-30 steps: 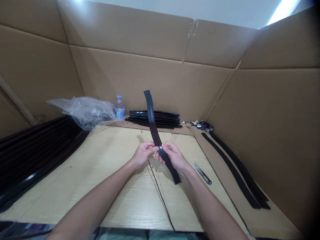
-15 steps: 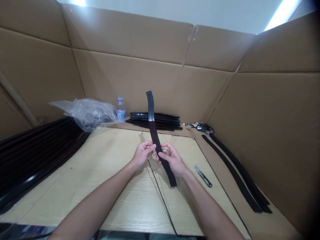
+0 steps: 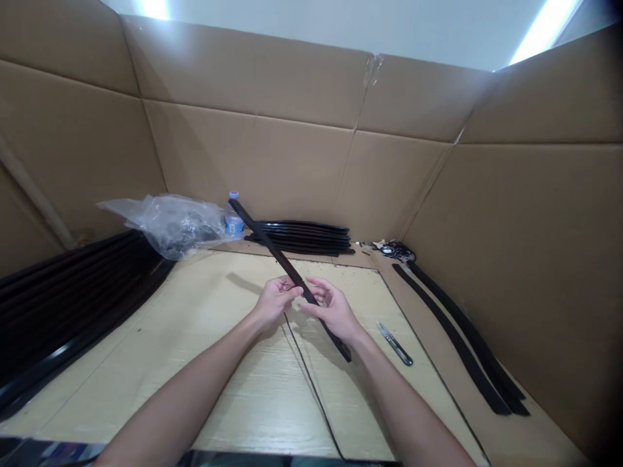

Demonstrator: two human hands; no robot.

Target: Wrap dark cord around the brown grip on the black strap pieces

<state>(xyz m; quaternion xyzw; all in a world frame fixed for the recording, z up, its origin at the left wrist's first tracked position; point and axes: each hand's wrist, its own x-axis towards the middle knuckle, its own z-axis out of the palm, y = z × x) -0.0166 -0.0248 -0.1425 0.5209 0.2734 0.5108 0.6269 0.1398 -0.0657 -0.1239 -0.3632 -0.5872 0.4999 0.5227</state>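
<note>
A long dark strap (image 3: 267, 243) slants from upper left, near the water bottle, down to the lower right over the wooden table (image 3: 204, 350). My left hand (image 3: 275, 301) pinches the strap near its middle. My right hand (image 3: 331, 310) lies under the strap's lower half with its fingers spread and loosely curled, touching it. A thin black thread (image 3: 311, 383) trails from my hands toward the table's front edge.
Small snips (image 3: 395, 344) lie right of my right hand. Two dark straps (image 3: 462, 340) lie along the right cardboard wall. A stack of straps (image 3: 306, 235), a water bottle (image 3: 234, 220) and a plastic bag (image 3: 170, 220) sit at the back. More dark straps (image 3: 63, 305) lie piled at left.
The strap has swung from nearly upright to slanting left, edge-on to me. My right hand's fingers have opened from their grip.
</note>
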